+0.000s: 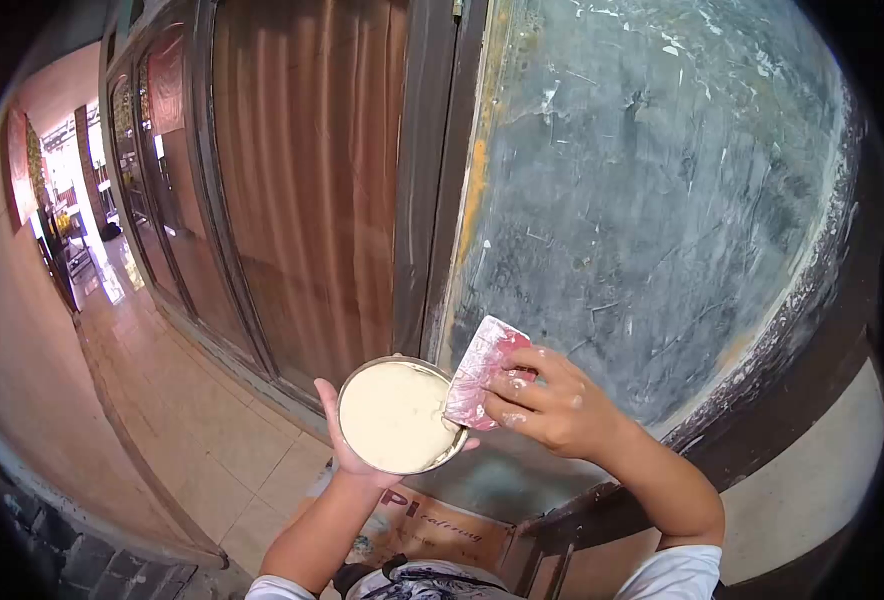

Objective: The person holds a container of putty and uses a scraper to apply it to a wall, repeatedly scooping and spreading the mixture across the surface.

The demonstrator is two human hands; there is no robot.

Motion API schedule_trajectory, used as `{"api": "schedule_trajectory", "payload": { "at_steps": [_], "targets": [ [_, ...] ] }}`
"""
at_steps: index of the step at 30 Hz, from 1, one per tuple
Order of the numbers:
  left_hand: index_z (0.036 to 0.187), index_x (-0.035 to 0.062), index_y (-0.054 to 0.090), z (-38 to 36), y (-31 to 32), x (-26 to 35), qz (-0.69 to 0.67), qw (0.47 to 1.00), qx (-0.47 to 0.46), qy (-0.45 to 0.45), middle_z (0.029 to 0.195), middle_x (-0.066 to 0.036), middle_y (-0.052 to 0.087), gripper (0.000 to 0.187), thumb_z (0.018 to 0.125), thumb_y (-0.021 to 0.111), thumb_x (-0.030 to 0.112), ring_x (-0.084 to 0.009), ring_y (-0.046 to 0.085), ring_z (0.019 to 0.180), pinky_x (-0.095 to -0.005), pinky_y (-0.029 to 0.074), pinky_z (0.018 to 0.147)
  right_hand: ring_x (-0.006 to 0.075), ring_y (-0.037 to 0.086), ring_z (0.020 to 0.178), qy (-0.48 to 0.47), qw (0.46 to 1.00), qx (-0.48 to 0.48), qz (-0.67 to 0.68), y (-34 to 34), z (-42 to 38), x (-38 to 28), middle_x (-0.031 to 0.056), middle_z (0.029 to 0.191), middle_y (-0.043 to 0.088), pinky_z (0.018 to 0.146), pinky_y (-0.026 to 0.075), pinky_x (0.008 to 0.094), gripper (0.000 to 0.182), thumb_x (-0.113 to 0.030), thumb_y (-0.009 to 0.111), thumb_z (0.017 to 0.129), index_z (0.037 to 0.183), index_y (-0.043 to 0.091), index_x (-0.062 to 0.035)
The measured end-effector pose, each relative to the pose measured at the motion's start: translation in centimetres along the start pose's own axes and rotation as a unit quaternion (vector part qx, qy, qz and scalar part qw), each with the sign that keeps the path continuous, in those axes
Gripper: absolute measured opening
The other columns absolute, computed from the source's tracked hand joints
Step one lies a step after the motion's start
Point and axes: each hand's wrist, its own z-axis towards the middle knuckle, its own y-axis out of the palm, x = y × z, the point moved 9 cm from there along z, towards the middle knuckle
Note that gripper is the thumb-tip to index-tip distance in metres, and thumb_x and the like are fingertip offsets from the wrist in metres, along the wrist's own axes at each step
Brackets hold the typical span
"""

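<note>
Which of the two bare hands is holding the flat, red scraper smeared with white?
The right hand: it holds the red scraper at the edge of the round bowl of cream-coloured paste. The left hand instead supports this bowl.

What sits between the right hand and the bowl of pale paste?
In the head view: a pink scraper, held by the right hand, its lower corner at the bowl.

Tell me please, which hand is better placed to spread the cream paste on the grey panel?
Probably the right hand: it holds the pink scraper, corner at the paste, on the side toward the grey panel. The left hand supports the bowl.
</note>
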Motion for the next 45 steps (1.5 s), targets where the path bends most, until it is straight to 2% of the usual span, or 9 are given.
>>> {"api": "schedule_trajectory", "payload": {
  "at_steps": [12,15,17,20,39,41,42,44,45],
  "targets": [
    [0.160,0.0128,0.038,-0.3,-1.6,0.4,0.007,0.998,0.060,0.028,0.160,-0.025,0.042,0.115,0.084,0.027,0.099,-0.0556,0.045,0.141,-0.0875,0.034,0.105,0.0309,0.062,0.116,0.004,1.000,0.003,0.022,0.9,-0.4,-0.5,0.0055,0.114,0.070,0.093,0.056,0.0442,0.031,-0.016,0.067,0.079,0.108,0.072,-0.0060],
    [0.159,0.0106,0.041,-0.3,-1.8,0.4,0.019,0.999,0.041,0.028,0.158,-0.024,0.046,0.112,0.088,0.025,0.096,-0.0512,0.049,0.140,-0.0796,0.038,0.109,0.0314,0.065,0.108,0.005,0.999,0.016,0.037,0.9,-0.3,-0.6,0.0039,0.111,0.072,0.087,0.057,0.0430,0.028,-0.014,0.070,0.081,0.108,0.075,-0.0090],
    [0.151,0.0074,0.051,-0.3,-2.9,1.0,0.027,0.996,0.062,0.058,0.151,-0.020,0.056,0.110,0.090,0.024,0.095,-0.0427,0.056,0.135,-0.0648,0.046,0.112,0.0320,0.065,0.109,0.004,0.999,0.008,0.043,1.0,-0.2,-0.7,0.0042,0.110,0.072,0.088,0.058,0.0429,0.028,-0.014,0.071,0.080,0.108,0.075,-0.0090],
    [0.149,0.0066,0.053,-0.3,-2.6,1.1,0.027,0.995,0.078,0.063,0.148,-0.019,0.059,0.109,0.091,0.024,0.094,-0.0393,0.059,0.134,-0.0580,0.047,0.113,0.0318,0.062,0.118,-0.010,0.998,-0.004,0.060,1.5,-0.4,-0.9,0.0051,0.114,0.070,0.095,0.055,0.0453,0.029,-0.014,0.067,0.082,0.109,0.073,-0.0060],
    [0.151,0.0058,0.051,-1.3,-4.8,1.0,0.010,0.994,0.097,0.058,0.149,-0.022,0.057,0.105,0.093,0.029,0.090,-0.0432,0.059,0.132,-0.0607,0.046,0.113,0.0312,0.062,0.117,0.035,0.991,-0.002,0.133,3.7,-0.3,-0.5,0.0005,0.119,0.070,0.100,0.054,0.0446,0.032,-0.013,0.070,0.081,0.113,0.074,-0.0112],
    [0.154,0.0069,0.048,-1.6,-5.4,1.2,0.002,0.992,0.105,0.064,0.155,-0.023,0.051,0.110,0.090,0.029,0.094,-0.0470,0.054,0.136,-0.0712,0.041,0.113,0.0282,0.063,0.114,0.058,0.985,0.016,0.160,3.9,-0.3,-0.3,-0.0009,0.117,0.071,0.095,0.053,0.0434,0.035,-0.012,0.074,0.077,0.112,0.075,-0.0134],
    [0.154,0.0069,0.048,-1.8,-5.0,1.3,0.002,0.992,0.106,0.066,0.155,-0.023,0.051,0.110,0.090,0.029,0.094,-0.0470,0.054,0.136,-0.0712,0.041,0.113,0.0282,0.063,0.114,0.056,0.985,0.016,0.160,3.9,-0.3,-0.4,-0.0009,0.117,0.071,0.095,0.053,0.0434,0.035,-0.012,0.074,0.077,0.112,0.075,-0.0134],
    [0.155,0.0101,0.046,-2.1,-2.6,0.6,-0.027,0.999,0.039,0.013,0.158,-0.023,0.047,0.113,0.085,0.029,0.098,-0.0484,0.049,0.140,-0.0817,0.035,0.110,0.0243,0.064,0.107,0.085,0.992,0.009,0.094,3.7,-0.1,-0.1,-0.0026,0.112,0.072,0.087,0.050,0.0412,0.038,-0.010,0.076,0.073,0.110,0.075,-0.0145],
    [0.155,0.0101,0.046,-2.3,-2.7,0.8,-0.026,0.999,0.039,0.015,0.158,-0.023,0.047,0.113,0.085,0.029,0.098,-0.0484,0.049,0.140,-0.0817,0.035,0.110,0.0243,0.064,0.107,0.083,0.992,0.010,0.094,3.4,0.2,0.0,-0.0026,0.112,0.072,0.087,0.050,0.0412,0.038,-0.010,0.076,0.073,0.110,0.075,-0.0145]
  ]
}}
